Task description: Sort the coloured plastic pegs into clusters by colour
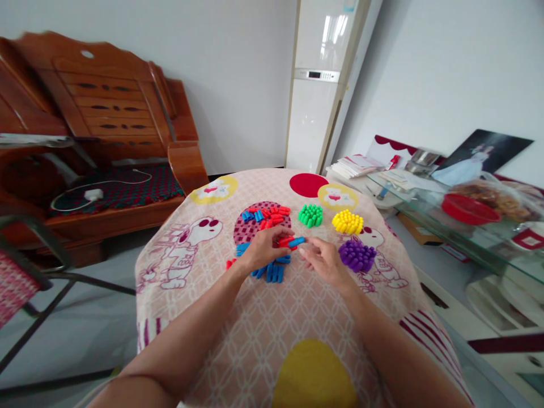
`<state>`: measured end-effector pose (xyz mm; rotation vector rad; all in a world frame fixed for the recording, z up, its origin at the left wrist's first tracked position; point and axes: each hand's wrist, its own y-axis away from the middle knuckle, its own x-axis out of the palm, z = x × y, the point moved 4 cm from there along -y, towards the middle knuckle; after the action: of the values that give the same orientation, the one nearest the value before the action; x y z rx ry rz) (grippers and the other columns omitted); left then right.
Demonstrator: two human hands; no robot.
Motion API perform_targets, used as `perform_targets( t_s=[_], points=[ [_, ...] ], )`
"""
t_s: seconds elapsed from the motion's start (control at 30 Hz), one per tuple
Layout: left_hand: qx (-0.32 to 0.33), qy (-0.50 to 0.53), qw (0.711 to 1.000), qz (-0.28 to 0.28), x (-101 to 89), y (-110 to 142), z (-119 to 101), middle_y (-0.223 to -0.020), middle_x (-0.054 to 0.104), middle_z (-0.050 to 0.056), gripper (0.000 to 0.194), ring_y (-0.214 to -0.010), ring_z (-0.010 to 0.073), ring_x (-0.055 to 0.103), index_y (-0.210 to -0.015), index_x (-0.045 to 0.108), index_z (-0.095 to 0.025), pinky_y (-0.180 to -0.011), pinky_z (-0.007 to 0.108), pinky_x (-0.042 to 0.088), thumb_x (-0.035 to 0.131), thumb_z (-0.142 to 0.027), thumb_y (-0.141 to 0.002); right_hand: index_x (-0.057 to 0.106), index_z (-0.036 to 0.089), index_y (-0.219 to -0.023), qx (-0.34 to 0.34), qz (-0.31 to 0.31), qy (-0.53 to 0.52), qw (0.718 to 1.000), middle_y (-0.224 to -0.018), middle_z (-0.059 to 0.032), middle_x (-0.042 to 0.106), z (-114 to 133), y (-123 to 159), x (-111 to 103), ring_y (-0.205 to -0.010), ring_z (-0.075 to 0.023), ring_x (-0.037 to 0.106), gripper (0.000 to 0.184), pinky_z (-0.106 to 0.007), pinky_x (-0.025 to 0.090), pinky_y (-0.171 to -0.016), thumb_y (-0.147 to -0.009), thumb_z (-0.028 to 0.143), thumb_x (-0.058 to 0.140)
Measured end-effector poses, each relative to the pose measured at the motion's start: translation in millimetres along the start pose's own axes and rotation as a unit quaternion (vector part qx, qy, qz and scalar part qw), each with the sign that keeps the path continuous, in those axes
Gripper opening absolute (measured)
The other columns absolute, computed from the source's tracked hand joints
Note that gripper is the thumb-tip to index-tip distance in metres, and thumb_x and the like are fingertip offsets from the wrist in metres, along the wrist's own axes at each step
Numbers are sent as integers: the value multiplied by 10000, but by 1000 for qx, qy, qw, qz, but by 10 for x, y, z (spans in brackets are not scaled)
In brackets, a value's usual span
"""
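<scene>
My left hand point(268, 247) curls around a few small red plastic pegs point(285, 241), partly hidden by its fingers. A blue peg point(296, 242) lies across them, its right end at the fingertips of my right hand point(325, 260), which look closed on it. Below and beside my left hand is a pile of blue pegs point(274, 273). A mixed heap of red pegs point(276, 212) and blue ones sits just beyond. To the right stand upright clusters of green pegs point(310, 215), yellow pegs point(347, 221) and purple pegs point(357, 256).
The pegs are on a round table with a patterned cloth point(255, 351). A wooden bench point(106, 113) is at the left, with a metal-framed chair point(38, 266) nearer. A glass-topped cabinet at the right holds a red bowl point(470, 208) and papers point(355, 166).
</scene>
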<state>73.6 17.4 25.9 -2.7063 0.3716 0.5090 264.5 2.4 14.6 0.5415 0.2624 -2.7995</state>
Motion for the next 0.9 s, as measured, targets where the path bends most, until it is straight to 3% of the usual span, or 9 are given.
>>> perform_targets(
  t_s=[0.13,0.27,0.5,0.7,0.9],
  points=[
    [26,-39,998,50,152,37,-109,-1020,737,51,352,-900,197,683,-1094,703,-190,-813,284,531,672,-196,-743,660,150,-1122,41,-11,-89,995,-696,-32,714,-28,-10,40,-574,-199,686,499,-282,552,-506,-791,523,687],
    [18,-43,996,70,155,47,-96,-964,745,47,324,-853,197,681,-1057,721,-191,-764,275,533,681,-204,-736,678,156,-954,54,-7,-139,989,-636,-34,712,-56,-34,46,-542,-201,680,436,-295,562,-503,-730,524,739],
    [-53,86,995,-1,-65,12,131,-960,736,71,415,-880,229,695,-1048,709,-173,-749,308,556,787,-335,-674,666,168,-844,44,-102,-178,978,-627,-29,694,-91,-106,-205,-517,-186,662,455,-310,579,-488,-657,566,782],
    [-46,119,992,-8,-110,1,56,-902,708,49,412,-797,182,671,-1042,647,-166,-689,272,528,779,-373,-712,686,168,-1142,4,-6,-86,996,-795,-49,729,-77,-49,-7,-710,-216,712,485,-323,604,-591,-792,504,695],
    [0,-31,1000,5,117,40,-123,-799,675,7,248,-707,145,606,-930,637,-187,-627,243,480,729,-318,-740,717,192,-1024,1,-2,-70,998,-734,-29,712,33,32,123,-582,-180,672,374,-258,530,-467,-853,505,603]
  ],
)
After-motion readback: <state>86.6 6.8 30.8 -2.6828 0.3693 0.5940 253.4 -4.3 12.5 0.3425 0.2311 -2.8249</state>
